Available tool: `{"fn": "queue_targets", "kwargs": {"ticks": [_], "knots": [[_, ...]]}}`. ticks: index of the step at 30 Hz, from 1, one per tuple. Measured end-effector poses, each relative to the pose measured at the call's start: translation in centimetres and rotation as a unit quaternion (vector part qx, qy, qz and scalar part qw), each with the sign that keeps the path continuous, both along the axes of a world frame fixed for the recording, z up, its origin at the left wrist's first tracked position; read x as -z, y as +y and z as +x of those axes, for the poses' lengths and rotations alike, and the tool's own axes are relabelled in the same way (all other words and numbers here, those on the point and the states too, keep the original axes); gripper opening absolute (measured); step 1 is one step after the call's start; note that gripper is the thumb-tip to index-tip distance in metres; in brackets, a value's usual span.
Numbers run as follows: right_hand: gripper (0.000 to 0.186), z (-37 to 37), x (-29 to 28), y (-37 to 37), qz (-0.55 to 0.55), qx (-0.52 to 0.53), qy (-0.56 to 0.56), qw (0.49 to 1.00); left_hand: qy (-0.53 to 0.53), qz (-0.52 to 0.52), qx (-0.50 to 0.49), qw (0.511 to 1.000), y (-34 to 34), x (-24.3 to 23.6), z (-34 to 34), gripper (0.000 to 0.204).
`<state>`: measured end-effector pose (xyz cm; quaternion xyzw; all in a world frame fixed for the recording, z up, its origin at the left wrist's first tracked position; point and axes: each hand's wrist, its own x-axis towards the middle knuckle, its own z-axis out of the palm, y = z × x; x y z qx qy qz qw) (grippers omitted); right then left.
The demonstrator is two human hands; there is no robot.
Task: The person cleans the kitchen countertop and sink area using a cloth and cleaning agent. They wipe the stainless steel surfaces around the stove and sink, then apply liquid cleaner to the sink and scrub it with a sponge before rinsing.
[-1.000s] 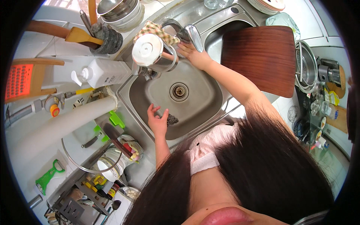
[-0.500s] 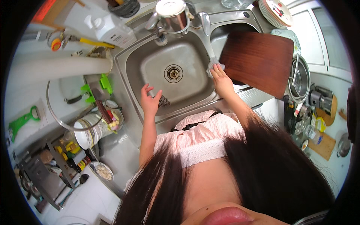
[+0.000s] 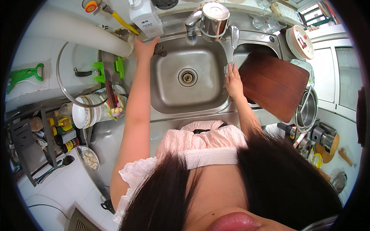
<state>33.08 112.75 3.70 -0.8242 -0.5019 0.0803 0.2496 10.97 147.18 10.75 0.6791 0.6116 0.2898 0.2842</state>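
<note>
My left hand (image 3: 145, 48) is at the back left corner of the sink (image 3: 169, 106), thumb and fingers spread apart. Right beside its thumb, at the sink's inner corner, is a dark wire scrubber (image 3: 160, 50); whether the hand touches it is hard to see. On the divider between the two basins, my right hand (image 3: 234, 82) presses a crumpled whitish cloth (image 3: 226, 69) with nearly straight fingers. A brown wooden board (image 3: 273, 84) lies slanted over the right basin, close to that hand.
A tap with a metal cylinder (image 3: 214, 27) stands behind the sink. A white pump bottle (image 3: 147, 19) and a yellow hose (image 3: 125, 23) are beyond my left hand. Stacked plates (image 3: 295, 44) and metal bowls (image 3: 307, 109) stand right; a dish rack with bowls (image 3: 83, 111) is left.
My left hand and the scrubber have moved from the sink's near left side to its back left corner. My right hand stays on the divider with the cloth.
</note>
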Motion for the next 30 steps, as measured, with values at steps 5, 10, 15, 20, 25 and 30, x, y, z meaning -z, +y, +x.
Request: {"fn": "queue_targets", "kwargs": {"ticks": [5,10,15,20,25,30], "knots": [[0.054,-0.6,0.5,1.4,-0.007,0.000,-0.046,0.999,-0.042,0.018,0.023,0.999,3.5,1.5,1.6,0.113],[0.055,-0.2,0.3,2.3,-0.031,-0.012,-0.081,0.996,-0.019,0.042,0.022,0.999,3.5,1.6,3.3,0.115],[0.045,0.1,0.6,4.3,0.004,-0.004,-0.113,0.994,-0.046,0.046,0.049,0.997,3.5,2.0,3.9,0.110],[0.040,-3.2,-0.7,10.8,0.136,-0.018,0.058,0.989,-0.003,-0.005,0.028,1.000,1.9,0.5,2.3,0.104],[0.037,-4.8,-1.1,22.4,0.254,0.031,0.269,0.929,-0.006,-0.018,0.043,0.999,-0.9,0.5,-0.5,0.090],[0.043,-3.1,1.6,31.5,0.241,-0.080,-0.103,0.962,-0.016,-0.049,0.052,0.997,-2.8,1.1,-2.4,0.085]]}}
